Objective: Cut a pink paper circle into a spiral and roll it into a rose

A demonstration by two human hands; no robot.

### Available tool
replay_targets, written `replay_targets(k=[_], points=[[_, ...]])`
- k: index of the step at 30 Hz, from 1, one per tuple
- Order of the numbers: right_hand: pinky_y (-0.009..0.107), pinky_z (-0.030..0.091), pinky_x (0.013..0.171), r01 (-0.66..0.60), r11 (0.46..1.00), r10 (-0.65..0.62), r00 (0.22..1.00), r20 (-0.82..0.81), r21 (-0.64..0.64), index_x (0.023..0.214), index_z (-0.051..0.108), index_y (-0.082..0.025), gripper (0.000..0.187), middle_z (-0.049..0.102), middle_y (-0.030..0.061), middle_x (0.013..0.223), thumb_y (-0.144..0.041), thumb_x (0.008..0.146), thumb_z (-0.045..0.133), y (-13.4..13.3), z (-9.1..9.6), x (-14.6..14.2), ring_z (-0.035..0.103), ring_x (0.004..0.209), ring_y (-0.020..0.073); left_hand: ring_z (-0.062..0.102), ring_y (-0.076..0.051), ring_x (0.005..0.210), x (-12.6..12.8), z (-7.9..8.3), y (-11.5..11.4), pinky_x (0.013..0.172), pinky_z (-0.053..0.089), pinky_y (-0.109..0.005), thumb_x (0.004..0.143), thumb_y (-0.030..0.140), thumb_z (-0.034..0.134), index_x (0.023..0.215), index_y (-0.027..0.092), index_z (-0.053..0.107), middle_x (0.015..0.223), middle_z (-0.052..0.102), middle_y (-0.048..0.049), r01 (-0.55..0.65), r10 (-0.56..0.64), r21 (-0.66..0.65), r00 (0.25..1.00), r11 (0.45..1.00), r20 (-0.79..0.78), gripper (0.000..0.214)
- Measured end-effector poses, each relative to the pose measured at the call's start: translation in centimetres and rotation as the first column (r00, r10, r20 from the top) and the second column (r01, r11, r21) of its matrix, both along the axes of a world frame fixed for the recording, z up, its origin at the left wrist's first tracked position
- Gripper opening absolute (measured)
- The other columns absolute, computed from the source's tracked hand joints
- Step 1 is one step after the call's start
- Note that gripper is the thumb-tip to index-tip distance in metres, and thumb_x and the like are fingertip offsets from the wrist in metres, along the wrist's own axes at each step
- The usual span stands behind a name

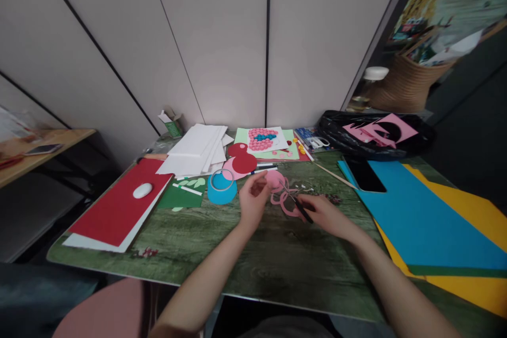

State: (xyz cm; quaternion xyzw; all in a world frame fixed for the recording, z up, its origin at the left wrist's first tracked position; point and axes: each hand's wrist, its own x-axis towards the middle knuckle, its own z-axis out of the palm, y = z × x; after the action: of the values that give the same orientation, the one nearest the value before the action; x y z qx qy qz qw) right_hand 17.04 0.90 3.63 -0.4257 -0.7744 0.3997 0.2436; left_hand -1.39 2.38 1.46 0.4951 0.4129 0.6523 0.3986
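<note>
In my left hand (254, 198) a round piece of pink paper (274, 179) is pinched at its left edge. My right hand (321, 212) grips a dark tool with a thin metal blade (288, 190), which looks like a craft knife or scissors; its tip meets the right side of the pink paper. Curled pink paper offcuts (288, 206) lie on the table just below. Left of my left hand are a blue paper circle (222, 194) with a ring (222, 180) on it, and red paper circles (244, 162) overlapping a pink one.
A stack of white paper (194, 149), a red sheet (122, 200) with a white oval object (142, 190), and green paper (182, 196) lie left. Pink-and-blue artwork (262, 140) is at the back. A phone (364, 174), blue sheet (428, 216) and black bag (336, 132) are right.
</note>
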Motion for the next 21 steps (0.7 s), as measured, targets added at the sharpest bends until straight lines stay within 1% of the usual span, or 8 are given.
replay_targets(k=[2, 6, 10, 14, 17, 21], points=[[0.022, 0.033, 0.055, -0.005, 1.0, 0.005, 1.0, -0.002, -0.002, 0.071, 0.058, -0.016, 0.018, 0.057, -0.0011, 0.063, -0.027, 0.081, 0.047, -0.05, 0.07, -0.05, 0.048, 0.057, 0.0117, 0.058, -0.013, 0.07, 0.11, -0.17, -0.04, 0.067, 0.046, -0.025, 0.069, 0.026, 0.065, 0.099, 0.016, 0.061, 0.077, 0.063, -0.0032, 0.011, -0.011, -0.005, 1.0, 1.0, -0.012, 0.032], [0.022, 0.033, 0.054, -0.01, 1.0, 0.01, 1.0, -0.006, -0.018, 0.07, 0.057, -0.017, 0.018, 0.056, -0.0021, 0.06, -0.023, 0.082, 0.045, -0.17, 0.01, -0.19, 0.048, 0.056, 0.0114, 0.058, -0.013, 0.07, 0.14, -0.19, -0.1, 0.067, 0.046, -0.025, 0.07, 0.027, 0.064, 0.099, 0.015, 0.062, 0.078, 0.065, -0.0049, -0.003, 0.002, -0.017, 0.999, 1.0, -0.045, 0.031], [0.022, 0.035, 0.056, -0.011, 0.999, 0.01, 1.0, -0.03, -0.032, 0.073, 0.057, -0.017, 0.018, 0.055, -0.0022, 0.06, -0.029, 0.083, 0.046, -0.23, -0.14, -0.39, 0.048, 0.056, 0.0116, 0.059, -0.014, 0.075, 0.18, -0.08, -0.22, 0.069, 0.046, -0.025, 0.071, 0.026, 0.062, 0.1, 0.015, 0.063, 0.087, 0.066, -0.0072, 0.043, -0.044, -0.021, 0.996, 0.999, -0.083, 0.03], [0.024, 0.037, 0.058, -0.005, 1.0, 0.004, 0.999, -0.049, -0.025, 0.075, 0.057, -0.017, 0.021, 0.057, -0.0008, 0.063, -0.033, 0.083, 0.047, -0.17, -0.32, -0.54, 0.05, 0.06, 0.013, 0.058, -0.014, 0.075, 0.27, -0.22, -0.31, 0.068, 0.046, -0.026, 0.073, 0.024, 0.06, 0.103, 0.015, 0.063, 0.088, 0.067, -0.0072, 0.081, -0.084, -0.03, 0.989, 0.996, -0.121, 0.031], [0.025, 0.037, 0.059, -0.005, 1.0, 0.003, 0.998, -0.061, -0.026, 0.075, 0.057, -0.017, 0.019, 0.058, -0.0001, 0.066, -0.032, 0.082, 0.047, -0.12, -0.41, -0.58, 0.051, 0.062, 0.0138, 0.058, -0.014, 0.075, 0.25, -0.28, -0.27, 0.069, 0.046, -0.026, 0.073, 0.023, 0.059, 0.101, 0.015, 0.064, 0.09, 0.066, -0.0074, 0.074, -0.077, -0.023, 0.987, 0.997, -0.141, 0.03], [0.024, 0.037, 0.059, -0.017, 0.999, 0.015, 0.999, -0.049, -0.03, 0.075, 0.056, -0.018, 0.017, 0.059, 0.0008, 0.071, -0.029, 0.082, 0.046, -0.05, -0.42, -0.45, 0.052, 0.064, 0.0138, 0.058, -0.014, 0.073, 0.21, -0.08, -0.23, 0.067, 0.046, -0.026, 0.073, 0.025, 0.06, 0.101, 0.016, 0.064, 0.086, 0.066, -0.0062, 0.063, -0.063, -0.005, 0.99, 0.998, -0.128, 0.03]])
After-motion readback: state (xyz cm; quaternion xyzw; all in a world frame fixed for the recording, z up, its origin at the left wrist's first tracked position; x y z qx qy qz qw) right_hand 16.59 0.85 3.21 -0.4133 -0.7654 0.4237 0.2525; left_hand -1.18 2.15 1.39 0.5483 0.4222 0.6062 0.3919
